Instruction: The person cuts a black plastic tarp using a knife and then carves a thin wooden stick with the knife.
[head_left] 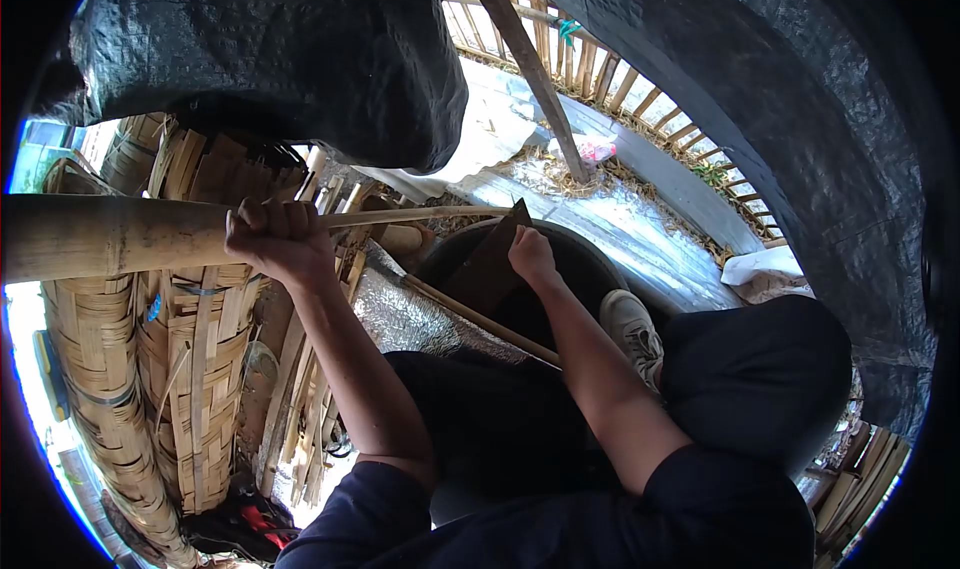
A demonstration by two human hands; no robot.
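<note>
Bamboo pole (110, 237) enters from the left and ends at the left hand (275, 237). Fingers of that hand are curled shut around the near part of a thin strip (415, 214), which runs across to the tip of a dark, broad blade (492, 261). Right hand (532, 254) is closed on the blade, fingers pressed together; the thumb's exact position cannot be told. Blade and right hand are above a dark round tub (603, 269).

Surroundings: a 2nd strip (478, 317) slants beneath the right forearm, which covers part of it. 1 shoe (632, 331) is just beside the tub. Woven bamboo rolls (95, 369) stand at left, below the pole. Black sheeting (290, 59) hangs overhead and down the right side, blocking much of the outer view. Beyond the tub, 1 slanting post (535, 74) stands near a pink and white bag (597, 151), with a slatted fence (625, 87) behind.
</note>
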